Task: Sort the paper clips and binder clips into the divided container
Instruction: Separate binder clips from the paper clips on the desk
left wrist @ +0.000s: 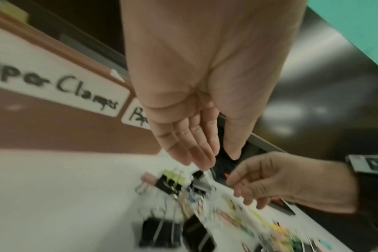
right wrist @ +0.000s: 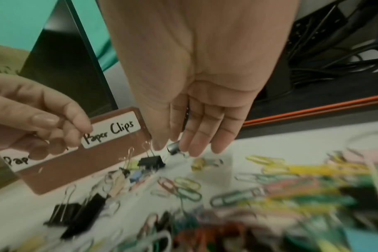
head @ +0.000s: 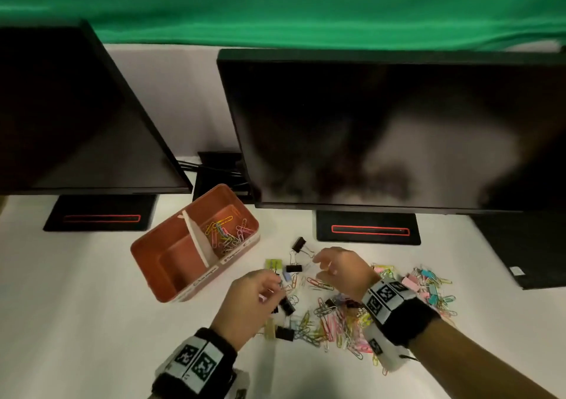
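Observation:
An orange-brown divided container [head: 144,254] stands left of centre. Its far compartment holds coloured paper clips [head: 226,233]; the near one, labelled "Paper Clamps" [left wrist: 60,88], shows nothing inside. A loose pile of paper clips [head: 337,322] covers the desk in front of me. Black binder clips [head: 298,244] [head: 294,268] [head: 284,333] lie at its left side, pastel binder clips [head: 419,282] at its right. My left hand [head: 272,285] hovers over the left binder clips with bent fingers, and its palm is empty in the left wrist view. My right hand [head: 320,268] hangs loosely curled just above a black binder clip [right wrist: 151,162], holding nothing.
Two dark monitors [head: 382,129] [head: 76,107] stand at the back on black bases [head: 367,230]. Cables [head: 220,172] lie between them behind the container. A black flat device [head: 520,245] sits at the far right. White desk [head: 92,322] lies bare to the left.

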### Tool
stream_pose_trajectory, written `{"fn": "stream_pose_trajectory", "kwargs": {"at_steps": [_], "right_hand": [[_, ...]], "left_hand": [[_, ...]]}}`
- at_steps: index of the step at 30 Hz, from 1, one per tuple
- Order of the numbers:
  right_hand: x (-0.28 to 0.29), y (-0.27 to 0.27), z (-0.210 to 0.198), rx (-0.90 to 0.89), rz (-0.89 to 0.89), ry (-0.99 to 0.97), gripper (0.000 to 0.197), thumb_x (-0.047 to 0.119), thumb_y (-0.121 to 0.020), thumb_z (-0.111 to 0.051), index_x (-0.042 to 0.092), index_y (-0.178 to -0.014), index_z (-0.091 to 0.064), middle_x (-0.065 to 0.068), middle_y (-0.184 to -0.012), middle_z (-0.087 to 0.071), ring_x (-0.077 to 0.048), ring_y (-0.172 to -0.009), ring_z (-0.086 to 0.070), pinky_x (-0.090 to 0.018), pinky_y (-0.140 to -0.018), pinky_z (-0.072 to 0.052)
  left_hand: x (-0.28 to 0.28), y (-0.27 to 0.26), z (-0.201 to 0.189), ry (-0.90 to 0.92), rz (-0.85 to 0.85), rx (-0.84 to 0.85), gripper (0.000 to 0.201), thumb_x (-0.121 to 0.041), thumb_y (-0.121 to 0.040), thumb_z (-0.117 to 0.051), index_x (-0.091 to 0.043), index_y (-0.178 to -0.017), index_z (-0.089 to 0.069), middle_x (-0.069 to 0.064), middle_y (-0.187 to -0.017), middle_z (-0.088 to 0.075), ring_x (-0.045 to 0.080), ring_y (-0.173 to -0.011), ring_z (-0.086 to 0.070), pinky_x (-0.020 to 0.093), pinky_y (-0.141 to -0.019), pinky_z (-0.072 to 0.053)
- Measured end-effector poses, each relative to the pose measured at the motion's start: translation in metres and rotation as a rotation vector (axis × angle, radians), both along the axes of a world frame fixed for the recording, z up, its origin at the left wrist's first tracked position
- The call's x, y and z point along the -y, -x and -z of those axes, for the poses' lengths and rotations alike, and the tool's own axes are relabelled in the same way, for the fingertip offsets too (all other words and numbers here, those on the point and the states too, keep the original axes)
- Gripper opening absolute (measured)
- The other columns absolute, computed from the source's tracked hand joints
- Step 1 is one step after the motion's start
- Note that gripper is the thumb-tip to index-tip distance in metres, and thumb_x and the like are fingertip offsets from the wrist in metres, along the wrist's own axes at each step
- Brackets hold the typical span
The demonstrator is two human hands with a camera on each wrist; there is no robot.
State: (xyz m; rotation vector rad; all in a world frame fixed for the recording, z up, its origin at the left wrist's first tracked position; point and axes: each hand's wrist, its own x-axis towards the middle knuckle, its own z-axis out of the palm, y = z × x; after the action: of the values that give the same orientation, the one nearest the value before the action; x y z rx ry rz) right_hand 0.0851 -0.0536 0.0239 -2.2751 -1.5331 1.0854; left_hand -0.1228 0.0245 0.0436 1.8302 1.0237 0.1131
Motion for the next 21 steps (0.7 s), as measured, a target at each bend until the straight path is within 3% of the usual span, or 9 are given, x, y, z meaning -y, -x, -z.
{"fn": "stream_pose_trajectory", "kwargs": {"at_steps": [5,9,13,17,21], "right_hand": [[0.012,0.004,0.016,0.075,-0.069,0.090,0.038,0.030,-0.087,-0.060,0.020,-0.123,-0.052,0.000,-0.124,-0.053,-0.019,-0.113,-0.052,-0.032,-0.096,-0.045],[0.012,0.005,0.025,0.071,-0.075,0.109,0.033,0.019,-0.088,-0.058,0.016,-0.120,-0.053,-0.005,-0.122,-0.056,-0.023,-0.111,-0.054,-0.032,-0.094,-0.046],[0.013,0.001,0.025,0.016,-0.102,0.120,0.025,0.013,-0.089,-0.054,0.013,-0.113,-0.061,-0.006,-0.116,-0.063,-0.022,-0.105,-0.059,-0.031,-0.093,-0.048],[0.015,0.000,0.027,0.014,-0.133,0.092,0.020,0.012,-0.089,-0.053,0.012,-0.105,-0.066,-0.006,-0.113,-0.062,-0.021,-0.099,-0.061,-0.029,-0.090,-0.050],[0.014,-0.002,0.027,0.020,-0.185,0.088,0.022,0.011,-0.091,-0.050,0.010,-0.107,-0.064,-0.007,-0.115,-0.061,-0.023,-0.103,-0.059,-0.028,-0.090,-0.047]], "left_hand": [[0.021,-0.034,0.028,-0.161,0.210,-0.172,0.028,-0.028,-0.086,-0.059,-0.018,-0.113,-0.059,-0.001,-0.110,-0.059,0.013,-0.098,-0.058,0.029,-0.090,-0.049],[0.021,-0.050,0.039,-0.393,0.310,-0.423,0.031,-0.032,-0.086,-0.057,-0.017,-0.113,-0.053,0.003,-0.121,-0.052,0.020,-0.110,-0.050,0.034,-0.094,-0.044],[0.018,-0.051,0.046,-0.487,0.326,-0.515,0.036,-0.027,-0.084,-0.060,-0.020,-0.118,-0.049,-0.001,-0.126,-0.048,0.020,-0.117,-0.046,0.034,-0.098,-0.037],[0.012,-0.044,0.049,-0.493,0.322,-0.515,0.027,-0.020,-0.085,-0.058,-0.021,-0.111,-0.053,-0.003,-0.117,-0.054,0.018,-0.107,-0.051,0.032,-0.091,-0.038],[0.008,-0.041,0.049,-0.482,0.305,-0.504,0.013,-0.020,-0.089,-0.053,-0.024,-0.099,-0.060,-0.006,-0.106,-0.058,0.017,-0.102,-0.050,0.031,-0.087,-0.038]]}}
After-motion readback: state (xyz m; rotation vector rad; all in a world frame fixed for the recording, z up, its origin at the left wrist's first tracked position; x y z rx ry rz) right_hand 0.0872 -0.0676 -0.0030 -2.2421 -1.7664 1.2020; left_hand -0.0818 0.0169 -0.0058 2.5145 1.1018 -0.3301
